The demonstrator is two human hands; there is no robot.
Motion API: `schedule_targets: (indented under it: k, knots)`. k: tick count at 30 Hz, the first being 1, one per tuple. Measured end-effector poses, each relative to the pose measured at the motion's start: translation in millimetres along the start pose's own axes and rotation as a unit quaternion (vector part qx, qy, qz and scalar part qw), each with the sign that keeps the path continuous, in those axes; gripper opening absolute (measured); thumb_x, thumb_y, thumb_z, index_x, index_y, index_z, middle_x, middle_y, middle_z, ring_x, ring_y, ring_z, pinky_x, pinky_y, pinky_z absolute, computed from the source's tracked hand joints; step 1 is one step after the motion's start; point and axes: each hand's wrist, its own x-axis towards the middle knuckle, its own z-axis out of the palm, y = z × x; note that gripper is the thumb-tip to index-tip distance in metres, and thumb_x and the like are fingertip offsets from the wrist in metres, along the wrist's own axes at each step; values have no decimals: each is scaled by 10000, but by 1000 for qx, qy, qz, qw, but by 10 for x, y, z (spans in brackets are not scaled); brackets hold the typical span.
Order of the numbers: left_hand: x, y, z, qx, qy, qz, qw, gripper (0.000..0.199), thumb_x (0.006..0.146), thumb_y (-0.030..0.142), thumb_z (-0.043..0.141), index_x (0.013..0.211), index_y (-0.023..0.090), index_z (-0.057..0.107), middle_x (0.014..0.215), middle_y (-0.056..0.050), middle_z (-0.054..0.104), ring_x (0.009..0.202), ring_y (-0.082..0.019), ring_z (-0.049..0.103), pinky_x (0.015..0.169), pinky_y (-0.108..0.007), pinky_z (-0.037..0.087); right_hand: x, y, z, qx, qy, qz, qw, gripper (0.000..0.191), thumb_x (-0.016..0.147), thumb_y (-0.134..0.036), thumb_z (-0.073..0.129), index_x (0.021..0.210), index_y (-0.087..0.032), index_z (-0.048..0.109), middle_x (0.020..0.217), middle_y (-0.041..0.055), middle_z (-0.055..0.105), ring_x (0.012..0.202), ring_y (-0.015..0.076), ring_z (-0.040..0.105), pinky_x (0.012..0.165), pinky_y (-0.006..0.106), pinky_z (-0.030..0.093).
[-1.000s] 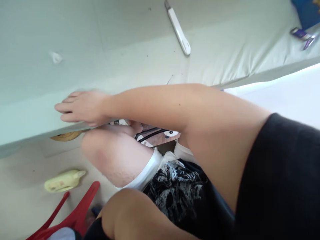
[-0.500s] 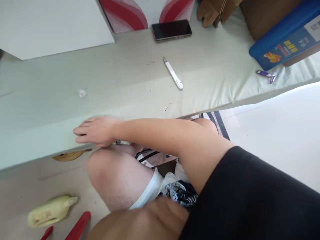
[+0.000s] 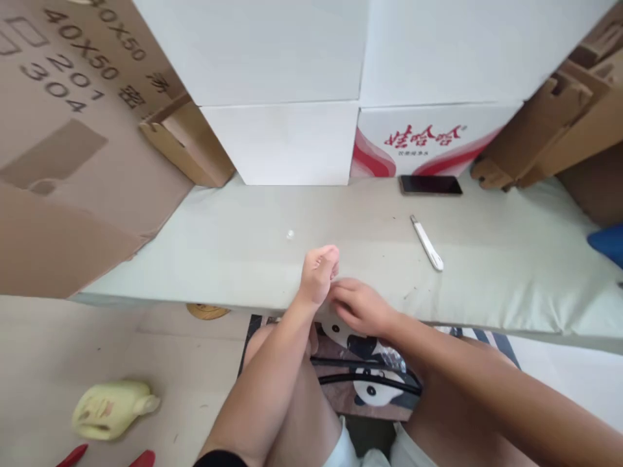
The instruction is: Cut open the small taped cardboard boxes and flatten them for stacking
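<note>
– Largest item first?
– A pale cloth-covered counter (image 3: 233,253) spans the view. A brown cardboard box (image 3: 97,168) stands at its left end, printed "40X50". White boxes (image 3: 277,52) stand along the back; one front carries red lettering, upside down.
– Below the counter?
– A mat (image 3: 335,402) with panda faces, partly covered by the legs. A yellow bottle (image 3: 109,410) lies on the floor (image 3: 165,363), to the left.
– Condition of the hands?
– Left hand (image 3: 319,272): closed in a fist, above the counter near its front edge. Contents, if any, cannot be determined. Right hand (image 3: 360,306): fingers curved, fingertips just beside the left wrist. Whether they pinch anything cannot be told.
– Smaller articles?
– A dark phone (image 3: 431,185) lies flat at the foot of the red-lettered box. In front of it, right of both hands and well apart from them, a white cutter (image 3: 427,245) lies at a slant, metal end toward the phone.
– Smallest?
– A small white scrap (image 3: 290,235) on the counter, beyond the left hand and slightly to its left.
</note>
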Motion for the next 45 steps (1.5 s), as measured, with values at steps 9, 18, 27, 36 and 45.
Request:
schedule_targets:
  k: [9,18,27,36,45]
  knots:
    - [367,147,-512,-169,127,-9,977,571,719,511,715,507,227,267,457,98,207,416,-35,192,449,-220,135,395,21,-250,-49,10,0,999,213,875,-77,475,939,-229,610,1059,88,755,958,212,742,833,343,613]
    - [424,418,-1285,-442,259,-50,858,423,920,380,404,580,225,206,492,87,152,404,-63,125,418,-224,119,1933,53,-214,-103,-29,-47,993,171,850,-113,474,882,-240,583,973,80,709,892,210,722,793,350,595]
    - [394,502,-1591,-552,280,-73,782,391,919,365,379,612,221,183,513,78,143,407,-69,134,439,-230,122,4160,-351,10,-186,-17,-23,982,415,810,-133,525,1216,-197,580,1536,199,423,1129,307,641,953,519,539]
    - [335,510,-1701,-541,295,-46,786,390,931,341,329,585,211,205,528,69,145,415,-71,138,456,-244,121,4821,-554,52,-348,-17,152,925,720,860,-127,624,1538,-182,388,1446,219,572,1227,391,630,982,578,517]
    - [199,631,-1715,-472,362,13,804,374,915,353,355,593,221,218,537,68,168,433,-82,144,453,-256,136,4254,-643,-77,-375,-16,93,922,267,989,-243,444,1101,-193,681,1250,161,681,1081,333,664,825,431,499]
